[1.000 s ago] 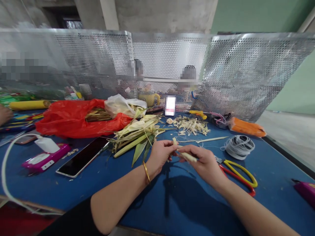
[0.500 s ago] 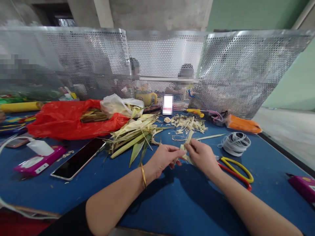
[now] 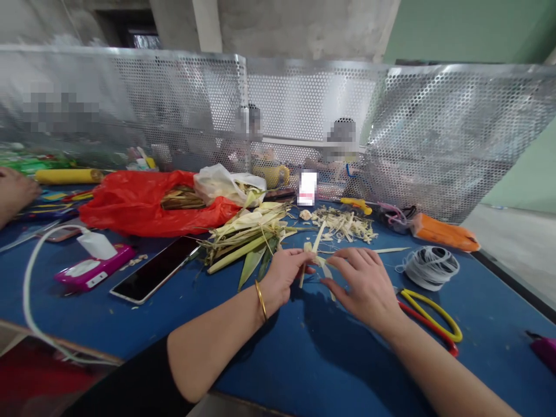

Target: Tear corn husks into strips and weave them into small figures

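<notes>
My left hand (image 3: 286, 269), with a gold bangle at the wrist, pinches a small piece of pale, folded leaf strips (image 3: 320, 237) that cross each other. One strip end stands up and others hang below the fingers. My right hand (image 3: 362, 284) is just to the right, thumb and fingers apart around a hanging strip end; I cannot tell if it touches. Behind my left hand lies a pile of long dried leaves (image 3: 243, 243). Scissors (image 3: 430, 315) with yellow and red handles lie beside my right wrist, near a ball of grey cord (image 3: 431, 267).
Leaf scraps (image 3: 347, 225) are scattered behind my hands. Leftward lie a black-screened phone (image 3: 154, 272), a purple power strip (image 3: 95, 269) with a white plug and cable, and a red plastic bag (image 3: 125, 202). A perforated metal screen (image 3: 304, 92) borders the back; another person's hand (image 3: 17, 191) shows far left.
My right hand has let go of the leaf strips and spread its fingers, moving slightly right of them. My left hand still pinches them. The view has turned a little left.
</notes>
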Motion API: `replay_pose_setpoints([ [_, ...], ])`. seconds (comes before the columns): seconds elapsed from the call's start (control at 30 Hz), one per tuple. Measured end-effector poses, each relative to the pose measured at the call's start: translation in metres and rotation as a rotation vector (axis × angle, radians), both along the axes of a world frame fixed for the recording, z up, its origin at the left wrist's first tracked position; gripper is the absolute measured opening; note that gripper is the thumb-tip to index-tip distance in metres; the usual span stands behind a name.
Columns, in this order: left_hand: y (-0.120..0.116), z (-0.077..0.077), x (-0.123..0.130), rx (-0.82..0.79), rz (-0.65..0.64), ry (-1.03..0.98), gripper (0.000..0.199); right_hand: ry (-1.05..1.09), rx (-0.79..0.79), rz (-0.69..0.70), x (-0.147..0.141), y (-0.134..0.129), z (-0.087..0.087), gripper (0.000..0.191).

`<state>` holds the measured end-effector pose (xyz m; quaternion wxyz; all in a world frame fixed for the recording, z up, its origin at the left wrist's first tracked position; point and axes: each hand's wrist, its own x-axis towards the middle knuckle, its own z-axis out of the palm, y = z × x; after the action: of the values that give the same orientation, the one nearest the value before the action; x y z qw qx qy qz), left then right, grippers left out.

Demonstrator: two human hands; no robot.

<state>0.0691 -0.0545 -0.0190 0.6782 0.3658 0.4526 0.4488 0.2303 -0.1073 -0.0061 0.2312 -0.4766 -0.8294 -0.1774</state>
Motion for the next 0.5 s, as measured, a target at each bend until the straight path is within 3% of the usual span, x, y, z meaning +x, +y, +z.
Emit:
replay_pose_setpoints([
  [0.13,-0.004,-0.001,0.003,-0.089,-0.044,-0.074,0.013,-0.124,0.086,-0.032,-0.003,-0.002,0.000,0.011],
  [0.33,-0.005,-0.005,0.005,-0.117,-0.070,-0.083,0.011,-0.219,0.135,-0.067,-0.004,-0.006,0.001,0.018],
  [0.43,-0.004,-0.006,0.005,-0.053,-0.072,-0.046,0.010,-0.068,0.042,-0.019,-0.010,-0.008,-0.004,0.021],
  [0.5,-0.005,-0.005,0.005,-0.005,-0.084,-0.032,0.010,0.238,-0.198,0.012,-0.016,-0.008,-0.010,0.025],
])
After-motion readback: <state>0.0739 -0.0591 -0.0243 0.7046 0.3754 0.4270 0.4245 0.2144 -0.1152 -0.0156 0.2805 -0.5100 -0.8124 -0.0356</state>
